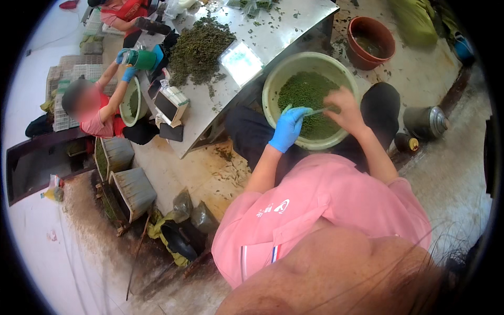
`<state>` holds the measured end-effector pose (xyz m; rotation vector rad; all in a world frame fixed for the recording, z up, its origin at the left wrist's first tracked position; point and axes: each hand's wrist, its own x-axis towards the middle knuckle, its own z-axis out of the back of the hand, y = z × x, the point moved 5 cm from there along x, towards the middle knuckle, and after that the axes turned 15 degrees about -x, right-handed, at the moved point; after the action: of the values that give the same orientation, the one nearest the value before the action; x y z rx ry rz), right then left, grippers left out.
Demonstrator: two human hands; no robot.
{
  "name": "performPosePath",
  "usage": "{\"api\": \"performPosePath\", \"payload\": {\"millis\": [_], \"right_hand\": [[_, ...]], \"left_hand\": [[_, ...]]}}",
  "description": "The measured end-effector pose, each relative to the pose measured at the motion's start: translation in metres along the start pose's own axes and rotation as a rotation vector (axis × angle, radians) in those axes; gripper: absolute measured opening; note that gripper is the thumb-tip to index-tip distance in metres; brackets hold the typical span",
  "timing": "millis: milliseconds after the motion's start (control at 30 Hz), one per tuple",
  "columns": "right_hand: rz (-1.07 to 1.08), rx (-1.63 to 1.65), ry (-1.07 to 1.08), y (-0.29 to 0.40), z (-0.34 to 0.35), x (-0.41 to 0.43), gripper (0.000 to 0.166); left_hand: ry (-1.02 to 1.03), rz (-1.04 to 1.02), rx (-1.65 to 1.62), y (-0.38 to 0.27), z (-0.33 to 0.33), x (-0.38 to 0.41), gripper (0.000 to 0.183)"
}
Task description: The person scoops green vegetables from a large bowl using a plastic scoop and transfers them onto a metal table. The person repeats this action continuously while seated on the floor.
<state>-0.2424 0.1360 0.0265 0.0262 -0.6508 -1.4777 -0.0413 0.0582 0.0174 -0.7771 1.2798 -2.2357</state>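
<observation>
A large pale plastic basin (271, 82) rests at my lap, with a heap of small green leafy bits (303, 92) inside. Over its near part my left hand (289, 125), in a blue glove, grips one end of a thin, pale strip-like item (318, 111). Bare and slightly blurred, my right hand (344, 110) is at the strip's other end, its fingers bent close together. What the strip is I cannot tell. Left of the basin, a heap of dark green sprigs (201, 49) lies on the metal table (283, 29), beside a clear flat plastic pack (241, 63).
Across the table, a co-worker's blue-gloved hands (128, 73) hold a green container (145, 60). A red-brown bucket (360, 59) stands beyond the basin at the right. Near my right knee are a metal flask (423, 123) and a small dark jar (403, 142). Grey bins (136, 191) stand at the lower left.
</observation>
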Motion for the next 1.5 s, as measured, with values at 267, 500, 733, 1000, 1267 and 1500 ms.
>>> {"api": "performPosePath", "payload": {"millis": [267,500,733,1000,1267,1500], "right_hand": [[-0.391,0.347,0.245,0.004,-0.026,-0.024,0.013],[-0.411,0.352,0.414,-0.002,-0.031,-0.031,0.014],[-0.339,0.336,0.477,0.002,-0.028,-0.025,0.013],[-0.512,0.431,0.403,-0.001,-0.037,-0.025,0.017],[-0.277,0.129,0.671,0.005,-0.038,-0.028,0.028],[0.089,-0.009,0.233,0.045,-0.010,-0.016,0.026]], "left_hand": [[-0.175,0.215,-0.143,0.011,0.006,-0.008,0.016],[-0.154,0.381,-0.277,0.029,0.008,-0.010,0.013],[-0.100,0.377,-0.220,0.030,0.009,-0.011,0.012],[-0.157,0.391,-0.277,0.035,0.006,-0.006,0.013],[-0.162,0.182,-0.126,0.029,0.008,-0.001,0.013],[0.161,0.696,-0.588,0.026,0.007,-0.018,0.021]]}}
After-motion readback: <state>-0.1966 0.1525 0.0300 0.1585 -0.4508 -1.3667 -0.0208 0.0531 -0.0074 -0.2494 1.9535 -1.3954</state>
